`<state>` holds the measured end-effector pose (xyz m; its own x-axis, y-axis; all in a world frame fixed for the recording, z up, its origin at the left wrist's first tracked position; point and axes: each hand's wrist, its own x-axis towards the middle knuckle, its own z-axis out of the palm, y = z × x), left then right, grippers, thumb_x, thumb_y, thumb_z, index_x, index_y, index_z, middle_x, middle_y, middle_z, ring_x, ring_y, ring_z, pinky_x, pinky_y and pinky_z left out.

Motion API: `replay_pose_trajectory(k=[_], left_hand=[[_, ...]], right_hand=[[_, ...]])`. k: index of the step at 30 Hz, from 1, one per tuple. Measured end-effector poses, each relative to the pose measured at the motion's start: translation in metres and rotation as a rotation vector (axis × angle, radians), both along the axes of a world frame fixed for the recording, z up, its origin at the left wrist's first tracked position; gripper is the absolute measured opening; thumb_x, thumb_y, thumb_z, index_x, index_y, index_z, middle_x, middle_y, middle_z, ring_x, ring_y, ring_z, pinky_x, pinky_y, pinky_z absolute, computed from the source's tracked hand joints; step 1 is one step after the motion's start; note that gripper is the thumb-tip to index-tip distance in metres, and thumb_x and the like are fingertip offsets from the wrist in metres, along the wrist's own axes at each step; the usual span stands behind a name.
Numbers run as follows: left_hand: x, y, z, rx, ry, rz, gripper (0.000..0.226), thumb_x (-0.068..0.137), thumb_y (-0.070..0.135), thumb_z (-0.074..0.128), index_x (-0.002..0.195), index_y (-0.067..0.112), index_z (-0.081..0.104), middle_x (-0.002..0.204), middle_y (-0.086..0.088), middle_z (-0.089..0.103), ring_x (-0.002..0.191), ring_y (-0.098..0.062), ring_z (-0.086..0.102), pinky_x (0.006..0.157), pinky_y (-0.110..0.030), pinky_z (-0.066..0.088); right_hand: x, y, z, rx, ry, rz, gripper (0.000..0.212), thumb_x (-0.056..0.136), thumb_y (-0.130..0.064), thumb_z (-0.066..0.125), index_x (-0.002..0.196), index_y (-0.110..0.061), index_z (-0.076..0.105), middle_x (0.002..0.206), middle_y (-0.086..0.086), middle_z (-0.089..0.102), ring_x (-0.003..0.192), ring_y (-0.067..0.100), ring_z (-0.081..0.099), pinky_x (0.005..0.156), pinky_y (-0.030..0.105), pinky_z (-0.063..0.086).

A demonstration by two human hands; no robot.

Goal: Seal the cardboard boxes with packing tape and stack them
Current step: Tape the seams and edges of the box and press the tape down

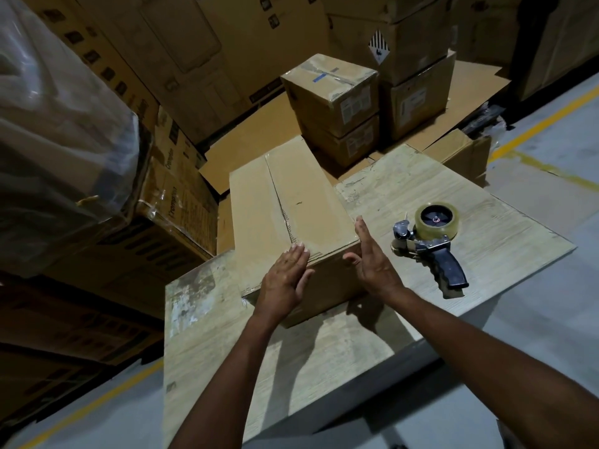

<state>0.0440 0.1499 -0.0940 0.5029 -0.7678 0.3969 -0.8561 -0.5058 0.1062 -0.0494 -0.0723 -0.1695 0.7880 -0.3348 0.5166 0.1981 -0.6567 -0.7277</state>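
Observation:
A long brown cardboard box [285,205] lies on a pale wooden table [324,351], its top flaps closed with clear tape along the seam. My left hand [287,280] lies flat with straight fingers on the box's near end face, at the top edge. My right hand [372,257] presses flat against the box's right near corner, fingers straight. A tape dispenser [431,241] with a clear tape roll and a black handle rests on the table to the right of the box, touched by neither hand.
Two sealed boxes stacked [334,105] stand on flat cardboard behind the table, with taller box stacks [411,59] at the back right. Plastic-wrapped cartons [64,124] rise on the left. Grey floor with yellow lines [551,118] lies to the right.

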Motion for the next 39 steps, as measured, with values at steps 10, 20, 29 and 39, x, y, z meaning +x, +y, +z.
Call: replay_pose_trajectory(k=[10, 20, 29, 39], left_hand=[[0.002, 0.001, -0.005, -0.01, 0.005, -0.001, 0.05, 0.101, 0.038, 0.05, 0.141, 0.01, 0.061, 0.149, -0.009, 0.055, 0.14, -0.02, 0.049, 0.114, -0.041, 0.044], [0.001, 0.002, -0.001, -0.042, 0.02, -0.019, 0.049, 0.099, 0.038, 0.051, 0.137, 0.01, 0.064, 0.144, -0.009, 0.059, 0.136, -0.02, 0.054, 0.111, -0.042, 0.047], [0.004, 0.017, 0.001, 0.008, 0.041, -0.084, 0.059, 0.094, 0.012, 0.071, 0.149, 0.017, 0.051, 0.156, -0.002, 0.044, 0.146, -0.014, 0.038, 0.12, -0.035, 0.034], [-0.007, 0.093, -0.007, -0.215, 0.086, 0.172, 0.041, 0.1, 0.03, 0.058, 0.138, 0.015, 0.062, 0.148, -0.001, 0.055, 0.144, -0.012, 0.044, 0.123, -0.036, 0.031]], right_hand=[[0.012, -0.006, 0.026, -0.642, -0.328, 0.067, 0.04, 0.097, -0.014, 0.066, 0.136, -0.004, 0.066, 0.147, 0.017, 0.058, 0.14, 0.034, 0.051, 0.113, 0.052, 0.042], [0.012, -0.021, 0.039, -0.625, -0.251, 0.182, 0.032, 0.091, -0.013, 0.069, 0.122, -0.008, 0.075, 0.126, 0.012, 0.073, 0.116, 0.029, 0.07, 0.104, 0.048, 0.054], [0.003, -0.048, 0.036, -0.44, -0.122, 0.214, 0.047, 0.08, 0.001, 0.085, 0.124, -0.014, 0.075, 0.131, 0.008, 0.07, 0.126, 0.023, 0.064, 0.107, 0.045, 0.052], [-0.002, -0.044, 0.035, -0.393, -0.167, 0.198, 0.03, 0.094, -0.018, 0.073, 0.123, -0.01, 0.075, 0.131, 0.009, 0.07, 0.127, 0.022, 0.064, 0.107, 0.047, 0.053]])
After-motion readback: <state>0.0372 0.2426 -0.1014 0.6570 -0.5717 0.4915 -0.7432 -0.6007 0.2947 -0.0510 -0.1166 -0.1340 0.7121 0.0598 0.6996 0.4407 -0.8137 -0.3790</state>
